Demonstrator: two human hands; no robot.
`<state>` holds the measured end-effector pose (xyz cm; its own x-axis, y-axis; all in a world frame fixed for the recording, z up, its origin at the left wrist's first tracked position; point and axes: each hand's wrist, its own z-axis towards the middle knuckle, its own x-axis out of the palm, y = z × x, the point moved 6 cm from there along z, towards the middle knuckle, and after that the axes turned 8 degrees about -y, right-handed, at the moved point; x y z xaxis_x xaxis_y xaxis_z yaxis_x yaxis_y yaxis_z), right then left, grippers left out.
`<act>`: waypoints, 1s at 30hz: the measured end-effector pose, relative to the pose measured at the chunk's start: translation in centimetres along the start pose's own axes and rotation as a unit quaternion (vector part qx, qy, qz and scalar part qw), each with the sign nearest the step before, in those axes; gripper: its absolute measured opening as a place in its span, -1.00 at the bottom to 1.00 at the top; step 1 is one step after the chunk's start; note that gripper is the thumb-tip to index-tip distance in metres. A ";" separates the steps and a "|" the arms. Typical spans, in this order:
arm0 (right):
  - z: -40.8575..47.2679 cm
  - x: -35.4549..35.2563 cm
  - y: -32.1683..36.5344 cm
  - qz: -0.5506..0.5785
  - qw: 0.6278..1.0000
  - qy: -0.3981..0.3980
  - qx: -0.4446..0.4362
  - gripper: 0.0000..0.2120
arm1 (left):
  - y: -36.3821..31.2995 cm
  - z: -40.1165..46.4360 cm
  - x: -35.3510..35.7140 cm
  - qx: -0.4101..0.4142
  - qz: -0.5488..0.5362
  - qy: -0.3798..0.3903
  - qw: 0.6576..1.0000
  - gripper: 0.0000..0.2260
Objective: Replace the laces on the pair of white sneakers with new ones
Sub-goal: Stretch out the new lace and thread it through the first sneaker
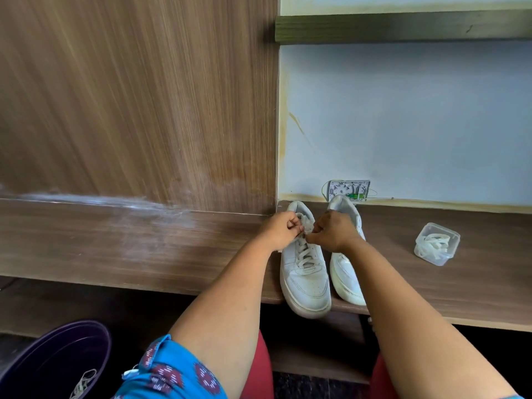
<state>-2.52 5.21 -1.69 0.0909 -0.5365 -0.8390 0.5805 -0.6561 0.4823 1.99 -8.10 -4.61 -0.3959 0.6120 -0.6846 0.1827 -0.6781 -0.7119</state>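
Observation:
Two white sneakers stand side by side on a brown wooden shelf, toes toward me. The left sneaker is laced, and its toe hangs over the shelf's front edge. The right sneaker is partly hidden behind my right forearm. My left hand and my right hand meet over the top of the left sneaker, each pinching a white lace end near the upper eyelets. A small clear plastic box with white laces inside sits to the right on the shelf.
A dark purple bin at the lower left holds a loose white lace. A wood-grain panel rises at the left. A pale wall with an open wiring box stands behind the sneakers.

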 end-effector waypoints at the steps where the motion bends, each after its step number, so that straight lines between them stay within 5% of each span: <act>1: -0.2 -0.8 0.3 -0.008 1.000 0.019 -0.010 -0.73 | -0.1 -0.1 -0.1 -0.001 0.012 0.007 1.000 -0.87; 7: -1.9 -3.4 1.0 0.259 0.950 0.171 -0.021 -0.68 | -0.4 -0.6 -1.8 0.012 0.170 0.011 0.985 -0.63; 10: -3.0 -3.1 1.0 0.338 0.904 0.263 -0.015 -0.84 | -0.8 -0.5 -2.6 0.035 0.241 -0.011 0.970 -0.61; 16: -4.5 -3.1 0.5 0.385 0.843 0.376 0.008 -0.96 | -0.1 -0.7 -3.3 0.014 0.277 -0.002 0.961 -0.78; 24: -6.0 -3.6 1.6 0.417 0.743 0.523 -0.028 -0.94 | -0.8 -0.8 -2.4 0.039 0.214 -0.014 0.976 -0.71; 27: -5.9 -3.6 1.8 0.463 0.706 0.536 -0.024 -0.91 | -0.1 -0.8 -2.1 0.023 0.245 -0.003 0.969 -0.72; 30: -4.8 -2.9 0.6 0.497 0.740 0.452 0.028 -0.76 | 0.0 -0.8 -2.0 0.011 0.236 -0.012 0.972 -0.69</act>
<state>1.42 8.93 -0.17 0.9699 -0.2102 0.1233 -0.1681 -0.2105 0.9630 3.50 -9.02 -3.34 -0.2940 0.2204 -0.9301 0.3308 -0.8895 -0.3153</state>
